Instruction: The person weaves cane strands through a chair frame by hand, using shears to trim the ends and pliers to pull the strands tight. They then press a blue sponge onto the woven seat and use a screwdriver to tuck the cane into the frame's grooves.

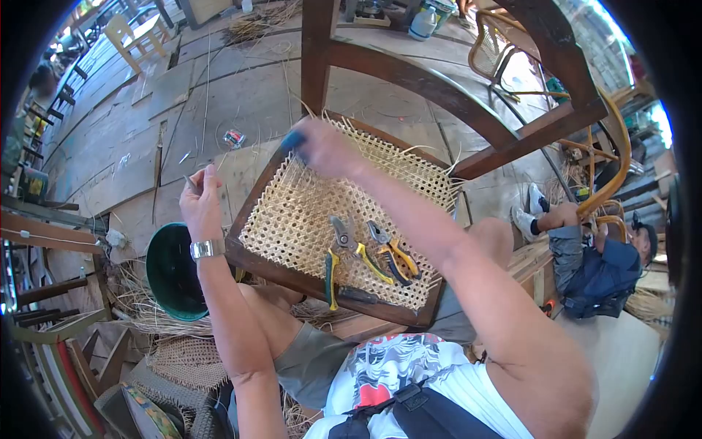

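Observation:
A wooden chair lies in front of me, its woven cane seat (292,227) framed in dark wood (252,265). Over the seat's far left corner is my right hand (325,150), blurred by motion and closed around a dark teal object (294,140) whose kind I cannot make out. My left hand (201,201), wearing a metal watch (208,249), is raised left of the seat, fingers pinched on a small thin piece. On the cane rest yellow-handled snips (344,238), pliers (391,249) with orange-and-black handles, and a dark slim tool (358,295). Loose cane ends stick up along the far edge.
A dark green bucket (156,271) stands left of my knee. The chair's back frame (431,84) rises beyond the seat. At right another person (596,271) sits near a rattan chair (618,175). A small colourful packet (234,137) lies on the plank floor (248,88), with cane scraps (139,293) about.

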`<state>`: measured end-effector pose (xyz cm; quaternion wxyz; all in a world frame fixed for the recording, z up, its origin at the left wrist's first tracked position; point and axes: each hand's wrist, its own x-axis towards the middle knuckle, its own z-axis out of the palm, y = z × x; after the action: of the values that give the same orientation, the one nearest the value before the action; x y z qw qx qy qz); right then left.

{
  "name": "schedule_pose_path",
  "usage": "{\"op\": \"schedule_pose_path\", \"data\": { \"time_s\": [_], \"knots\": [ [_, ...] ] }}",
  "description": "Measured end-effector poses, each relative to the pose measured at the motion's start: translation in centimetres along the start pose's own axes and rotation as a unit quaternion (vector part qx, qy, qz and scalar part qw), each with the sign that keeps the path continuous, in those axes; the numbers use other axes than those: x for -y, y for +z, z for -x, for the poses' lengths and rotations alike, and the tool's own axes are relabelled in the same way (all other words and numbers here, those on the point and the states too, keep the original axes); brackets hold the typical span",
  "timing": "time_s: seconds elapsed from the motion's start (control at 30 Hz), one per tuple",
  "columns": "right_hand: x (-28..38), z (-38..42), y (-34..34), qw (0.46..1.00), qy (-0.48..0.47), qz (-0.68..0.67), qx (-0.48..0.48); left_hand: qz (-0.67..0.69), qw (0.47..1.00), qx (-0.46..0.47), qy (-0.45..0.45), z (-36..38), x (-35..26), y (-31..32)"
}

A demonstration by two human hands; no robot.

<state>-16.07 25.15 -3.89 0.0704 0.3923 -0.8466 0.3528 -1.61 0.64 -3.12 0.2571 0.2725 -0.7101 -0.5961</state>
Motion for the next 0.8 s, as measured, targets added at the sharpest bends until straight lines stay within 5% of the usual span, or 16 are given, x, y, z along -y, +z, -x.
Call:
{"op": "schedule_pose_path", "data": {
  "time_s": [0.1,0.2,0.27,0.3,0.37,0.5,0.73,0.8],
  "knots": [
    [-8.4,1.3,-7.0,0.947,0.233,0.192,-0.112,-0.065,0.997,0.018,0.038,0.6,0.0,-0.1],
    [-10.7,6.4,-12.6,0.910,0.234,0.272,-0.209,-0.090,0.994,0.032,0.052,0.4,0.3,0.4],
    [-4.2,9.2,-17.3,0.935,0.334,0.068,-0.095,-0.094,0.992,0.050,0.065,-0.1,0.5,1.3],
    [-2.3,11.5,-18.7,0.928,0.350,0.075,-0.100,-0.104,0.990,0.052,0.082,-0.2,0.4,1.7],
    [1.1,17.7,-22.5,0.950,0.246,-0.170,-0.090,-0.153,0.981,0.078,0.095,0.5,-0.6,3.1],
    [7.4,30.0,-31.3,0.909,0.313,-0.187,-0.199,-0.258,0.934,0.166,0.184,0.9,1.2,4.9],
    [4.3,59.5,-33.0,0.704,0.610,-0.051,-0.361,-0.356,0.889,0.231,0.172,0.7,4.0,6.8],
    [2.6,68.4,-29.9,0.679,0.663,0.047,-0.311,-0.368,0.884,0.218,0.188,0.2,3.9,7.6]
  ]
}}
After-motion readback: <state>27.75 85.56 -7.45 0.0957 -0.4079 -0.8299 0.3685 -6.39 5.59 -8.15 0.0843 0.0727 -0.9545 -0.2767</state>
